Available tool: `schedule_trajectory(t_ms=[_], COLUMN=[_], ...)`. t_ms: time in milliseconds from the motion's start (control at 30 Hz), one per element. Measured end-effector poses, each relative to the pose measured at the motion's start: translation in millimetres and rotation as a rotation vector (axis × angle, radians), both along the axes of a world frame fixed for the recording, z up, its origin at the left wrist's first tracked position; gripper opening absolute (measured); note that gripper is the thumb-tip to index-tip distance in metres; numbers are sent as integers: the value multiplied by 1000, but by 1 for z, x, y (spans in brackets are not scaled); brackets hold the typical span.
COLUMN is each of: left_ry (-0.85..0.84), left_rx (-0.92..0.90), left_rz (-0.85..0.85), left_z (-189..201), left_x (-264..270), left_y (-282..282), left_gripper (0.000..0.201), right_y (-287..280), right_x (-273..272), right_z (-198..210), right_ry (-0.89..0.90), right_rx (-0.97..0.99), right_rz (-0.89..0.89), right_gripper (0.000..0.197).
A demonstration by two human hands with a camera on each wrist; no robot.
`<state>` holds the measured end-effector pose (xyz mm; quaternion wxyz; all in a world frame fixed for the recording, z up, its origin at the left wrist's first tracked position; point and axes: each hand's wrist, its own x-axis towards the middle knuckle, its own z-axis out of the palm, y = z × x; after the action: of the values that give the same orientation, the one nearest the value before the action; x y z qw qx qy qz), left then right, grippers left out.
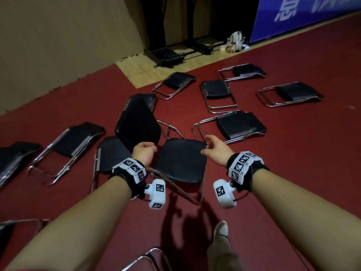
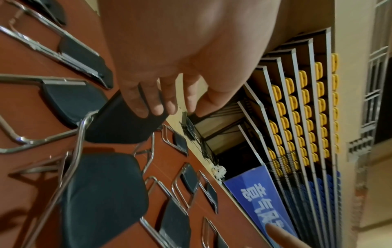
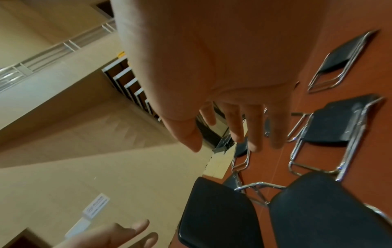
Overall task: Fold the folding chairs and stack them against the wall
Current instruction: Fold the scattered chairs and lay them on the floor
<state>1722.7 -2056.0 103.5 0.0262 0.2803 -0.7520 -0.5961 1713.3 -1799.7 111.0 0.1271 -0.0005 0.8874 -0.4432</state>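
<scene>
Only blurred white characters show on the blue banner [image 1: 304, 14], while the left hand [image 1: 143, 153] grips the chair's backrest [image 1: 138, 126] and the right hand [image 1: 215, 148] hangs spread.

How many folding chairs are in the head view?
11. One open chair, gripped by the left hand; three folded chairs at left; five folded beyond at right; two cut off at the bottom edge. Others may be hidden.
</scene>
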Motion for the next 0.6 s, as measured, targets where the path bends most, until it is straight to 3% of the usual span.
schedule_trajectory(t_ms=[400,600], left_ry=[-64,-100], left_rx=[-99,-66], left_rz=[261,395], left_z=[-7,-20], left_x=[-170,-216], left_y=[-90,-142], left_gripper=[18,16], right_y=[-91,-149], right_x=[-249,-322], right_z=[-38,-59], right_ry=[-45,-79], right_rx=[-48,-40], right_rz=[252,386], right_gripper=[63,60])
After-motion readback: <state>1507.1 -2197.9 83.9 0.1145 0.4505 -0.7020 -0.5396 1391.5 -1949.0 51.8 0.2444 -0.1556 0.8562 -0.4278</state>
